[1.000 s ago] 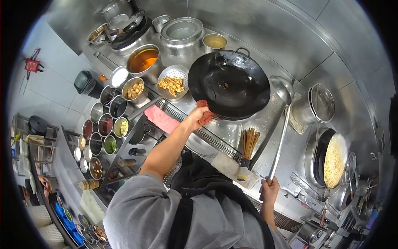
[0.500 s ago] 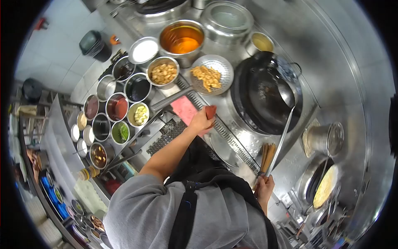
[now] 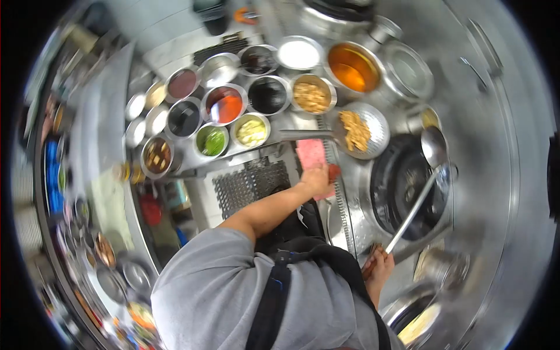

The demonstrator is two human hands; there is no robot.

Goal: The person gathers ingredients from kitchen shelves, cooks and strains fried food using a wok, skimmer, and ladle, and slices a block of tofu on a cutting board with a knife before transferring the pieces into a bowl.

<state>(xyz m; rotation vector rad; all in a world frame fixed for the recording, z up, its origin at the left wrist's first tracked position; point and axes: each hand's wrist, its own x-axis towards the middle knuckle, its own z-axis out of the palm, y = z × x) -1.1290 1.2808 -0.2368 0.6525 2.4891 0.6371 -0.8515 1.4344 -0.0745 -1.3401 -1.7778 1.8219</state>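
Observation:
My left hand is closed on a pink cloth, with a red bunched end showing past the fingers. My right hand grips the long handle of a metal ladle. The ladle's bowl is at the far rim of a dark wok. Something brown shows at the right fist, mostly hidden by the fingers. Beyond the left hand, a perforated strainer holds fried golden pieces; its handle points left over the counter edge.
Several metal pots of sauces and ingredients stand at left, among them chopped greens and a red sauce. A pot of orange oil is at the back. At lower right is another pan. A black mat lies on the floor.
The camera view has turned, shifting the pots rightward. The ladle bowl has moved from inside the wok to its far rim. The bamboo brush seen by the right hand no longer shows clearly.

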